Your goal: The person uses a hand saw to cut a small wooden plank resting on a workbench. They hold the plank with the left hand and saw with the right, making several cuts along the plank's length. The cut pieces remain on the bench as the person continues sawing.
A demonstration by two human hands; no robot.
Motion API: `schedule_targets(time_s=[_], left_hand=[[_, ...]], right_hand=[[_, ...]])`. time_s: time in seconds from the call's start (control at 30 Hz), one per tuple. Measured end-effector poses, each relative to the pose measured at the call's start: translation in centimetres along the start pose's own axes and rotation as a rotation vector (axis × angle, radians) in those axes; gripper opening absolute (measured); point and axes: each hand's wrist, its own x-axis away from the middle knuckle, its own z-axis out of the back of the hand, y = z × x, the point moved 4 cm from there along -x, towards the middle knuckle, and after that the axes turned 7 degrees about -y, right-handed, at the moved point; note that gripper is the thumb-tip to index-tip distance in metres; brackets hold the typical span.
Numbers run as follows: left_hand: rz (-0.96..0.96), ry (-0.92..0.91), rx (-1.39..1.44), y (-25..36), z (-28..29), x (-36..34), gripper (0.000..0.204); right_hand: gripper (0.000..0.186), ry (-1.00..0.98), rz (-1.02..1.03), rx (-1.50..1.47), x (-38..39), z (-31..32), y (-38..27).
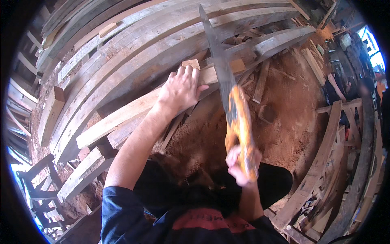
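A hand saw with a yellow-orange handle (240, 118) is in my right hand (243, 164), whose fingers wrap round the grip. Its grey blade (218, 57), a little blurred, points away from me and crosses a pale square wooden beam (122, 118) near the beam's right end. Over the top of that beam lies my left hand (180, 87), fingers curled across the far side and thumb on the near side, just left of the blade. A small wood block (191, 64) touches or sits just beyond its fingertips. The blade's cutting edge against the wood is hard to make out.
Long curved timbers (134, 61) are stacked beyond the beam. Reddish sawdust (280, 118) covers the ground, with loose offcuts (262, 83) on it. More curved wooden pieces (321, 162) stand at the right. Another person's arm (336, 87) shows at the far right.
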Motion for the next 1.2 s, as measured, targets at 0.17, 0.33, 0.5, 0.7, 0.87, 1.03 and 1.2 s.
schedule_targets(time_s=[0.17, 0.33, 0.5, 0.7, 0.87, 1.03, 1.2], left_hand=[[-0.023, -0.004, 0.022, 0.1, -0.3, 0.5, 0.053], [-0.011, 0.015, 0.003, 0.2, 0.0, 0.1, 0.053], [-0.013, 0.059, 0.018, -0.3, 0.2, -0.1, 0.049], [0.026, 0.057, 0.071, -1.2, 0.0, 0.0, 0.044], [0.027, 0.041, 0.126, -0.7, 0.4, -0.2, 0.043], [-0.002, 0.061, 0.132, -0.4, 0.9, 0.0, 0.043], [0.003, 0.034, 0.107, -0.2, 0.5, 0.1, 0.045]], right_hand=[[0.022, 0.108, -0.193, -0.115, -5.3, -1.6, -1.1], [0.022, 0.042, -0.017, -0.223, -2.8, -0.6, 0.1], [0.02, 0.061, -0.037, 0.008, -1.2, -2.1, -2.4], [0.016, -0.011, -0.183, -0.052, -3.6, 1.1, -3.1], [0.025, 0.033, -0.148, -0.29, -3.2, 1.8, -3.1], [0.023, -0.054, -0.139, -0.197, -2.5, 2.3, -3.3], [0.024, -0.077, -0.081, 0.068, -2.6, 1.3, -4.2]])
